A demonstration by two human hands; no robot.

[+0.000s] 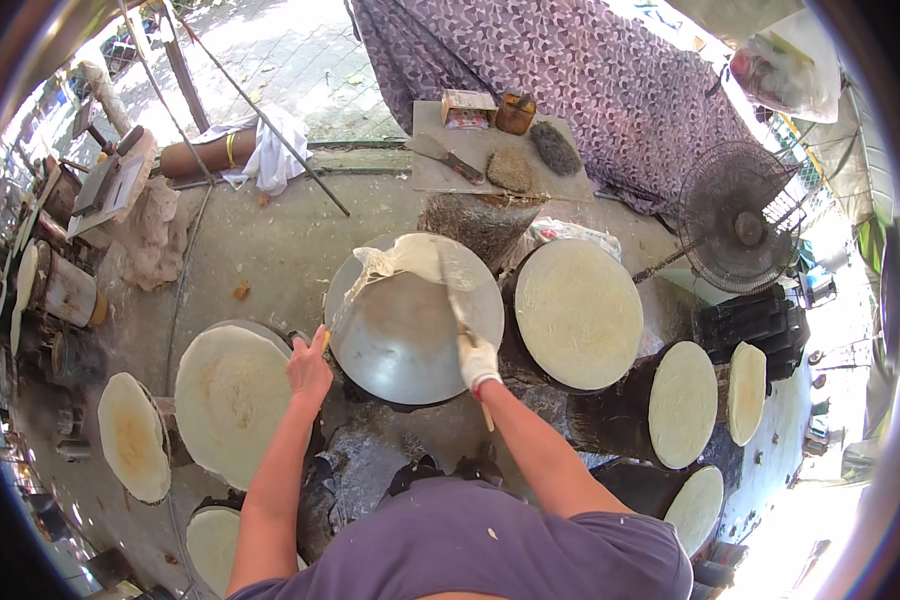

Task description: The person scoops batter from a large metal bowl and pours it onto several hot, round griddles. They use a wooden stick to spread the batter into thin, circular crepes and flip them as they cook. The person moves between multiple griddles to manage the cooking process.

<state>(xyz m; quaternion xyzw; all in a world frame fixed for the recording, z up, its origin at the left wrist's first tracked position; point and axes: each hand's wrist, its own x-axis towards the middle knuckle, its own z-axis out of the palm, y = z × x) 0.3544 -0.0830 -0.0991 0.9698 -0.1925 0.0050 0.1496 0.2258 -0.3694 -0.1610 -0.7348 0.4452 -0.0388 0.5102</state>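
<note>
My left hand (310, 367), bare, grips the yellow handle of a batter-coated spatula (349, 296). That tool's far end touches wet pale batter (416, 256) at the top of a round domed metal griddle (390, 337). In a white glove, my right hand (478, 361) closes around the handle of a long blade-like scraper (450, 281), which reaches up across the griddle's right side into the batter. The griddle's lower part shows bare, shiny metal. Round griddles with thin pale flatbread sheets stand on both sides, the nearest at left (232, 401) and right (579, 315).
Beyond the griddle, a board (435, 176) holds a wide scraper (446, 157), a box, a tin and two rough pads. A standing fan (746, 217) is at right. A metal rod (270, 124) leans at upper left. More sheet-covered griddles stand lower left and right.
</note>
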